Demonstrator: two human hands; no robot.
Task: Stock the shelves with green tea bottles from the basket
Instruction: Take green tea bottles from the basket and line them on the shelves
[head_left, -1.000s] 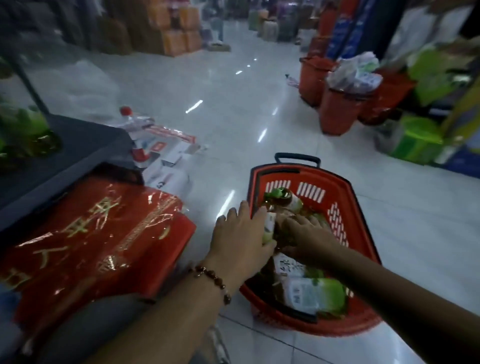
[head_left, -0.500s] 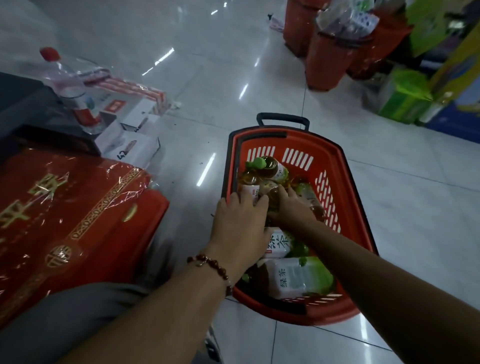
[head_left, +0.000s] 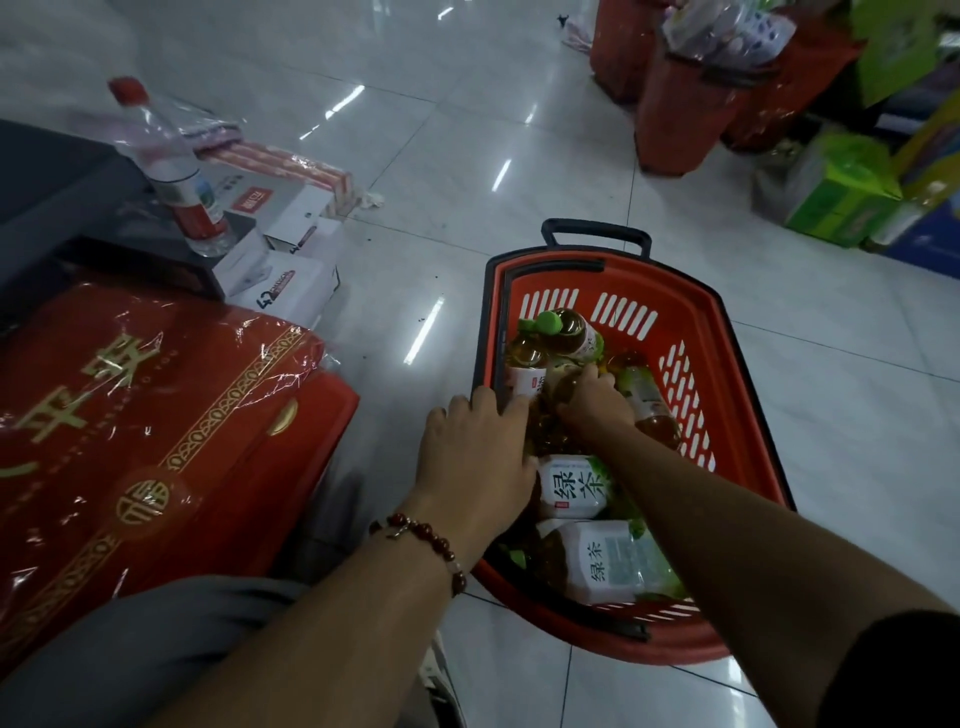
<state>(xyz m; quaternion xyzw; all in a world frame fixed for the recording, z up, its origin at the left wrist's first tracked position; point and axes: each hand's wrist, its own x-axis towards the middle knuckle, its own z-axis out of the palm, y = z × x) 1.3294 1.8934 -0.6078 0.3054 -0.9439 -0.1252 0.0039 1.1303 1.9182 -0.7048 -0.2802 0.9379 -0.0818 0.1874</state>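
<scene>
A red shopping basket (head_left: 711, 332) with a black handle stands on the tiled floor, holding several green tea bottles with green caps and white labels. One labelled bottle (head_left: 571, 486) lies mid-basket, another (head_left: 608, 561) at the near end. My left hand (head_left: 475, 457) reaches over the basket's left rim, fingers curled down around a bottle that it mostly hides. My right hand (head_left: 595, 400) is deeper in the basket, fingers wrapped over a bottle in the middle of the pile.
A red gift box (head_left: 145, 431) wrapped in film lies at the left, white cartons (head_left: 291, 260) behind it. A water bottle (head_left: 171, 171) stands on a dark shelf edge (head_left: 57, 197). Red bins (head_left: 685, 104) and green boxes (head_left: 841, 192) line the far right.
The view has tilted down and closer to the basket. Both hands stay in the basket on the bottles, the right hand sunk a little deeper among them.
</scene>
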